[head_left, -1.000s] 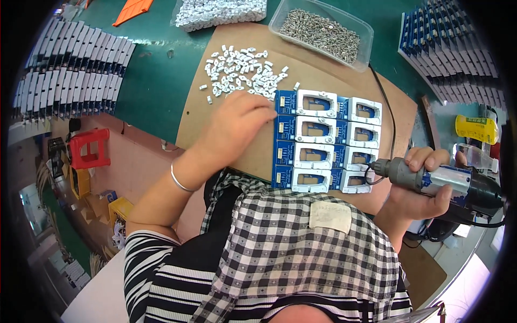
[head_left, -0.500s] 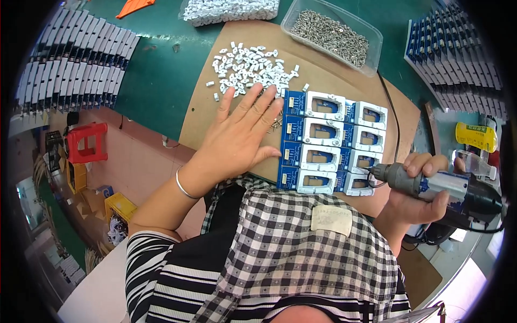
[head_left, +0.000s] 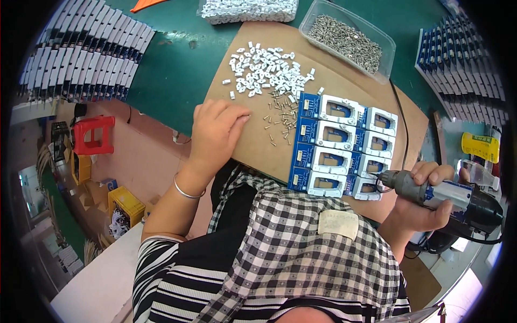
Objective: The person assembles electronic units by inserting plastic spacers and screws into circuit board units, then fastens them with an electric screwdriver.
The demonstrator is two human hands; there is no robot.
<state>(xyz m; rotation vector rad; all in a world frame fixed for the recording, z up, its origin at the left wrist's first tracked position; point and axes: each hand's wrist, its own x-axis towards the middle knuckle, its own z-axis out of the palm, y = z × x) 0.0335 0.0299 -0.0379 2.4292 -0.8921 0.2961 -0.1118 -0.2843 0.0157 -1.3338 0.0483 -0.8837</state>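
Left hand (head_left: 215,132) curled, empty, on the board (head_left: 253,145) beside loose screws (head_left: 277,121) (modules (head_left: 342,148) alongside); right hand (head_left: 425,202) grips driver (head_left: 447,195)

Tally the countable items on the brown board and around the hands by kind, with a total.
Blue-and-white modules in the block on the brown board: 8
Clear tray of screws: 1
Electric screwdriver, held in the right hand: 1
Silver bracelet on the left hand wrist: 1
Total: 11
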